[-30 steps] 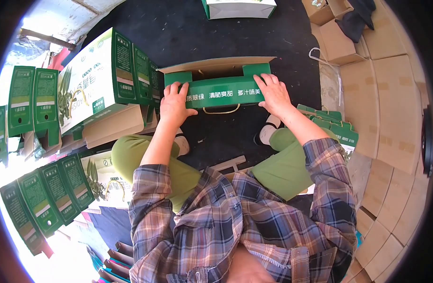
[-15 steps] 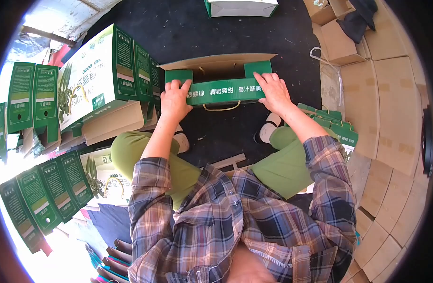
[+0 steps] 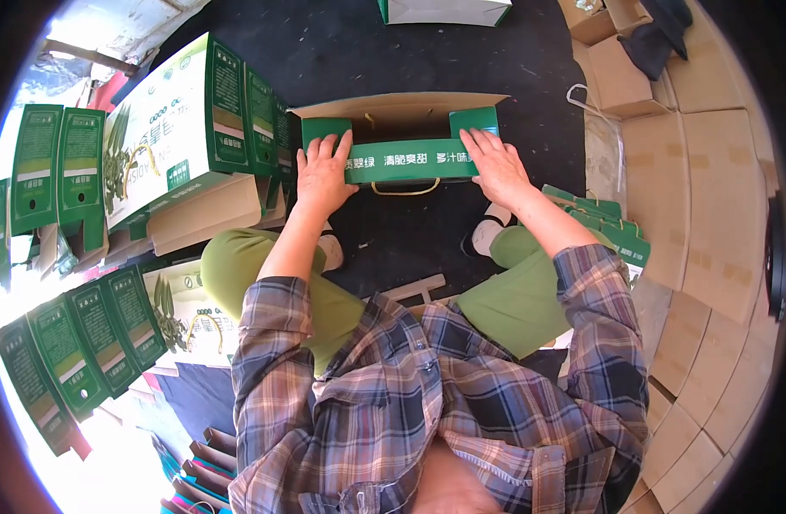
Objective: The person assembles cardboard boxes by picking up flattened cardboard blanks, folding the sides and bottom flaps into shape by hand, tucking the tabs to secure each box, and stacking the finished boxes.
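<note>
A green carton (image 3: 410, 160) with white lettering lies in front of me, its near flap folded over and its far brown flap raised. A yellow cord handle (image 3: 406, 190) hangs at its near edge, and the inside looks dark. My left hand (image 3: 327, 174) grips the carton's left end, fingers over the top and thumb at the near edge. At the right end my right hand (image 3: 496, 169) holds it the same way, with fingers on the green flap.
Green and white cartons (image 3: 166, 128) stand at the left, with more (image 3: 89, 343) below them. Folded green cartons (image 3: 611, 224) lie right of my knee. Brown cardboard (image 3: 718, 206) lines the right side. Another white carton (image 3: 447, 10) is at the top edge.
The fingers of my left hand have shifted a little to the right along the carton's edge. The near flap sits slightly higher in view, and the far flap has opened out a little.
</note>
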`<state>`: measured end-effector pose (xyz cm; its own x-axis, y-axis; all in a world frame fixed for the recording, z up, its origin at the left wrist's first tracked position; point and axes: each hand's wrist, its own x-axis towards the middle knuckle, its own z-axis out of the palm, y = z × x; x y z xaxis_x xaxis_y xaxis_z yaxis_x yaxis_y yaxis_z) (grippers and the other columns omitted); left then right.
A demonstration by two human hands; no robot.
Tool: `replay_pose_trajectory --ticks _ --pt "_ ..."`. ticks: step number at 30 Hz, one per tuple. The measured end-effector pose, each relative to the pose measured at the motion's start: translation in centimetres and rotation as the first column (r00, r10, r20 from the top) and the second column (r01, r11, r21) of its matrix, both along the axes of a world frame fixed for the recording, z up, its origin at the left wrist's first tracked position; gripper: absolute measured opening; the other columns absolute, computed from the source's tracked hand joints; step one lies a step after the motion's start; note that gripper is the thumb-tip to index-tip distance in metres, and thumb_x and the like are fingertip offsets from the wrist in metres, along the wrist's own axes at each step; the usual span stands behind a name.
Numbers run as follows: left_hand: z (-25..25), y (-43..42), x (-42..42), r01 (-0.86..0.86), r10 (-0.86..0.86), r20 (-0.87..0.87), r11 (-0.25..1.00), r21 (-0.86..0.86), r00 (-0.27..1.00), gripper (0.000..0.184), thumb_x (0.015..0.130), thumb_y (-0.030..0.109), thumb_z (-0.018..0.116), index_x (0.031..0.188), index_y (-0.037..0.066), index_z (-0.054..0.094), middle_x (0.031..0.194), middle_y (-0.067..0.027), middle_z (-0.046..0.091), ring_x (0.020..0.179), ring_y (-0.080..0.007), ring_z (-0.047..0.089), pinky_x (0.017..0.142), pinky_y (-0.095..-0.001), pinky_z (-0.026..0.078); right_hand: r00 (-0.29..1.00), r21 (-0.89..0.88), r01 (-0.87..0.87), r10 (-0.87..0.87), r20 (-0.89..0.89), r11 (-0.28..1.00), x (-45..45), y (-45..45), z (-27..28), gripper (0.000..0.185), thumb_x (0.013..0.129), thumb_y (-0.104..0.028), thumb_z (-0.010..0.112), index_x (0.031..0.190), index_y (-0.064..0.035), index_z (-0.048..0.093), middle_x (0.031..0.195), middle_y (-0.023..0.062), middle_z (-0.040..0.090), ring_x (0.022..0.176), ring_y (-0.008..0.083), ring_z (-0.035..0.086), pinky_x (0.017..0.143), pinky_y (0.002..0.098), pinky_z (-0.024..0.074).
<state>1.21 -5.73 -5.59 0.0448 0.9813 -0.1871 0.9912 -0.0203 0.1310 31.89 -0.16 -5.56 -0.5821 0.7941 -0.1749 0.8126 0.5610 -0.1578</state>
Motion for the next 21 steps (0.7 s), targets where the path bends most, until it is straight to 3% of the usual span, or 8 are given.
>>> replay_pose_trajectory --ticks 1,4,8,11,14,18,21 --pt "-0.4 -0.1 0.0 -0.005 0.005 -0.001 1.0 -0.003 1.0 0.097 0.063 0.025 0.081 0.143 0.021 0.028 0.138 -0.0087 0.038 0.131 -0.03 0.032 0.107 -0.0545 0.026 1.0 -0.006 0.003 -0.003 0.021 1.0 0.0 -0.1 0.0 0.083 0.074 -0.013 0.071 0.143 -0.0106 0.026 0.143 0.0112 0.034 0.133 0.0265 0.03 0.097 0.0445 0.0357" --pt "-0.8 -0.1 0.4 -0.023 0.022 -0.036 0.999 -0.042 0.999 0.101 0.067 0.034 0.079 0.146 0.019 0.019 0.151 -0.007 0.021 0.14 -0.0307 0.016 0.11 -0.0571 0.016 0.998 -0.027 0.01 -0.009 0.057 1.0 -0.2 -0.1 0.2 0.082 0.076 -0.014 0.07 0.144 -0.0112 0.024 0.148 0.0101 0.027 0.137 0.0265 0.024 0.101 0.0491 0.0331" --pt "-0.7 -0.2 0.9 -0.028 0.029 -0.068 1.0 0.011 0.997 0.101 0.065 0.033 0.08 0.146 0.017 0.021 0.151 -0.0069 0.022 0.139 -0.0305 0.018 0.109 -0.0567 0.018 0.995 -0.054 0.032 -0.027 0.092 0.998 -0.4 -0.2 0.4 0.082 0.078 -0.015 0.069 0.145 -0.0121 0.022 0.151 0.0088 0.021 0.14 0.0265 0.018 0.105 0.0534 0.0295" --pt "-1.2 -0.5 1.6 0.049 -0.044 -0.044 0.99 0.134 0.998 0.098 0.063 0.03 0.081 0.143 0.014 0.027 0.144 -0.0078 0.031 0.134 -0.0303 0.027 0.108 -0.0554 0.021 0.995 -0.055 0.035 -0.03 0.094 0.998 -0.3 -0.1 0.3 0.081 0.078 -0.014 0.068 0.145 -0.013 0.022 0.151 0.0086 0.02 0.14 0.0267 0.018 0.105 0.0536 0.0289" --pt "-1.2 -0.5 2.7 0.15 -0.162 0.026 0.956 0.252 0.986 0.09 0.06 0.02 0.081 0.138 0.013 0.036 0.125 -0.0081 0.045 0.119 -0.029 0.041 0.104 -0.0514 0.028 0.994 -0.105 0.062 -0.052 0.093 0.993 -0.8 -0.1 1.3 0.081 0.078 -0.013 0.068 0.145 -0.0135 0.022 0.152 0.0084 0.02 0.14 0.0267 0.017 0.106 0.0527 0.0284" --pt "-0.7 0.2 2.9 0.18 -0.175 -0.044 0.961 0.208 0.984 0.084 0.062 0.019 0.08 0.135 0.012 0.039 0.121 -0.0085 0.048 0.115 -0.0288 0.045 0.101 -0.0483 0.032 0.991 -0.159 0.088 -0.071 0.113 0.983 -1.1 0.2 2.5 0.079 0.078 -0.015 0.068 0.144 -0.012 0.025 0.151 0.0095 0.022 0.14 0.0268 0.018 0.107 0.0495 0.0296" --pt "-0.1 0.5 3.1 0.193 -0.214 0.084 0.96 0.204 0.973 0.075 0.062 0.02 0.078 0.128 0.009 0.045 0.116 -0.0112 0.051 0.11 -0.03 0.048 0.096 -0.0417 0.037 0.991 -0.199 0.127 -0.115 0.07 0.972 -0.7 1.1 3.5 0.073 0.08 -0.02 0.067 0.142 -0.009 0.03 0.149 0.0123 0.026 0.139 0.0284 0.022 0.107 0.0467 0.031"
